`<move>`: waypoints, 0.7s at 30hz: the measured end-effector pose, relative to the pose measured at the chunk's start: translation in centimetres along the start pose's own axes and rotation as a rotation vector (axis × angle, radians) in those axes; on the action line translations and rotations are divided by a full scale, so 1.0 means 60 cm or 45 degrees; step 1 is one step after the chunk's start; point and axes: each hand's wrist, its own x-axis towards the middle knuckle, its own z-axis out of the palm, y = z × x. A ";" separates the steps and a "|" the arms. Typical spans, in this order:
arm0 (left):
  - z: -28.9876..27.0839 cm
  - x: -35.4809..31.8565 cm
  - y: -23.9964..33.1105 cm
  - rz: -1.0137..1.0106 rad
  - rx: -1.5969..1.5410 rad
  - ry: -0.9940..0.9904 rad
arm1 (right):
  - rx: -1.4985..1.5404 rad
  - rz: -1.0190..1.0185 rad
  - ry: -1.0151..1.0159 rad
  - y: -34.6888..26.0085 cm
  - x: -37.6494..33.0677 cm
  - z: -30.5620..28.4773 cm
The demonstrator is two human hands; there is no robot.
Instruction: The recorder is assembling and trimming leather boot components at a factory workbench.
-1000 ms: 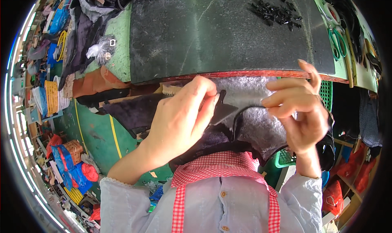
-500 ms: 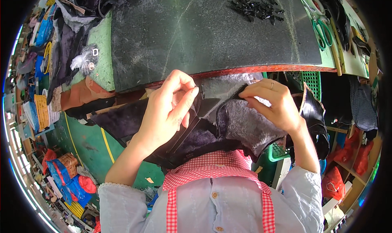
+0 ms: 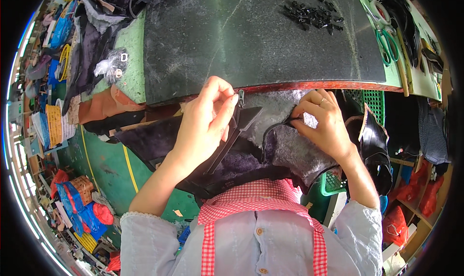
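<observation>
A dark piece with grey fur lining (image 3: 292, 145) lies opened across my lap, under the table edge. A zipper (image 3: 241, 98) with a metal slider stands up along its left part. My left hand (image 3: 205, 119) is closed, thumb and forefinger pinched at the zipper's top beside the slider; the exact grip is partly hidden. My right hand (image 3: 323, 123) pinches the dark bound edge (image 3: 290, 119) of the fur-lined piece between thumb and fingers. Grey fur shows between the two hands.
Ahead is a dark worktop (image 3: 261, 39) with a red edge. Small black parts (image 3: 314, 16) are heaped on it. Green-handled scissors (image 3: 386, 46) lie at right. A plastic bag (image 3: 112, 67) and brown leather (image 3: 108, 106) are at left. A black leather piece (image 3: 374, 145) and green basket (image 3: 331, 183) sit right.
The zipper's metal slider now shows clearly beside my left fingertips. My right hand has drawn its fingers in, and the edge it holds has shifted slightly lower.
</observation>
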 end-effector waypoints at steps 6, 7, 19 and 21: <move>0.002 -0.019 0.011 0.265 0.386 0.069 | 0.365 -0.161 0.170 -0.036 0.011 -0.006; 0.001 -0.029 0.019 0.294 0.438 0.075 | 0.373 -0.180 0.146 -0.045 0.015 -0.015; -0.001 -0.028 0.020 -0.187 -0.499 -0.090 | 0.423 -0.173 0.008 -0.090 0.062 -0.046; -0.007 -0.025 0.017 -0.175 -0.568 -0.142 | 0.428 -0.099 -0.011 -0.094 0.053 -0.042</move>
